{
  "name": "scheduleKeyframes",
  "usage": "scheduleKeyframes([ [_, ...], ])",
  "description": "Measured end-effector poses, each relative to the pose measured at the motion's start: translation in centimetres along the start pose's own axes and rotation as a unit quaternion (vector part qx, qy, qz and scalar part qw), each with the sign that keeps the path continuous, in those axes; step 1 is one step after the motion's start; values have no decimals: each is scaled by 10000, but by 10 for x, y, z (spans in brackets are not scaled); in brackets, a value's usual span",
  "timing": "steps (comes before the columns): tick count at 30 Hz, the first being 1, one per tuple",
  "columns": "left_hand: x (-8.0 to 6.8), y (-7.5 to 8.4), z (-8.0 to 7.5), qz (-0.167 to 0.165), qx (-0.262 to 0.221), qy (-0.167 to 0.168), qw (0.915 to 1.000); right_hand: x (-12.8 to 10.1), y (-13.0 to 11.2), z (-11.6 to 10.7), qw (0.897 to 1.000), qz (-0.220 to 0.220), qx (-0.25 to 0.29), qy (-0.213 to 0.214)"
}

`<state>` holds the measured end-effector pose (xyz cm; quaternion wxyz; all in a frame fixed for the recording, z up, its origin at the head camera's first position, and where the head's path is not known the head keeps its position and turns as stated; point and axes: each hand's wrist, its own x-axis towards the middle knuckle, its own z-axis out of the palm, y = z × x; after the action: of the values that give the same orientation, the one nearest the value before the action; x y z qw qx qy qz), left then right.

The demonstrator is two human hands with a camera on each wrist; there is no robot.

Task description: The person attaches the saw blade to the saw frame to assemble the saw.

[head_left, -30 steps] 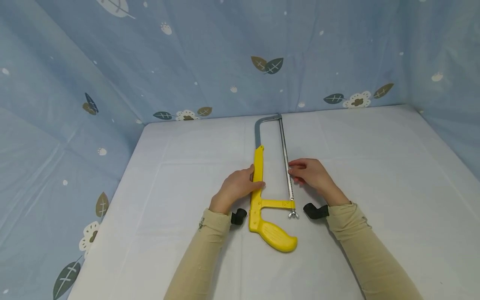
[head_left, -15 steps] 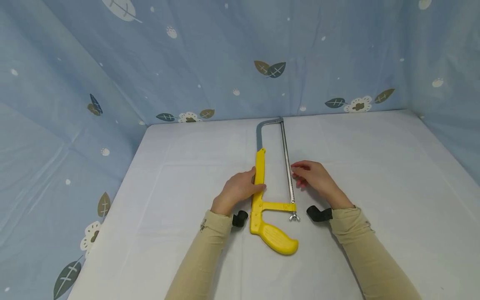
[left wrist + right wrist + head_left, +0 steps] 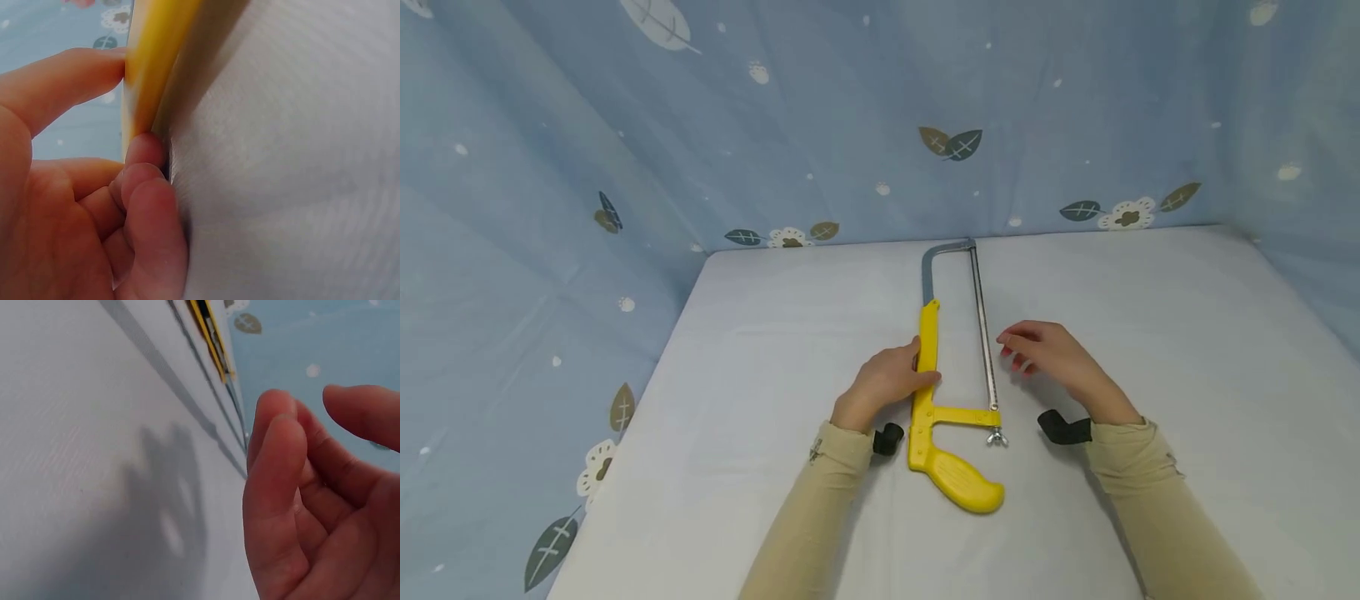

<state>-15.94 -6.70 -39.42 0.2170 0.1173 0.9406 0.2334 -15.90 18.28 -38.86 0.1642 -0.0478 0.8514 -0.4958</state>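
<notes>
A hacksaw with a yellow frame and curved yellow handle lies in the middle of the white table. Its grey bow and thin metal blade point away from me; a wing nut sits at the blade's near end. My left hand grips the yellow frame, thumb on one side and fingers at the other, as the left wrist view also shows on the yellow bar. To the right of the blade, my right hand hangs apart from it, fingers loosely bent around nothing.
White cloth covers the table, whose far edge meets a blue patterned curtain. Black wrist devices stick out beside both cuffs. In the right wrist view, a hand shadow falls on the white surface.
My right hand has drawn back from the blade to the right, leaving a gap. The left hand keeps its grip on the frame. The whole view has shifted slightly.
</notes>
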Motion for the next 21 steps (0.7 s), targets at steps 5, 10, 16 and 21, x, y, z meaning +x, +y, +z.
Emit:
scheduleKeyframes([
  [5, 2, 2, 1, 28, 12, 12, 10000, -13, -2, -3, 9995, -88, -181, -263],
  [10, 4, 0, 2, 15, 77, 31, 10000, -24, 0, 4, 9967, -93, -322, -733],
  [16, 5, -2, 3, 38, 62, 57, 10000, -41, 0, 16, 9886, -121, -338, -1463],
  [21, 4, -4, 3, 39, 65, 59, 10000, -53, 3, 20, 9765, -267, -116, -2136],
])
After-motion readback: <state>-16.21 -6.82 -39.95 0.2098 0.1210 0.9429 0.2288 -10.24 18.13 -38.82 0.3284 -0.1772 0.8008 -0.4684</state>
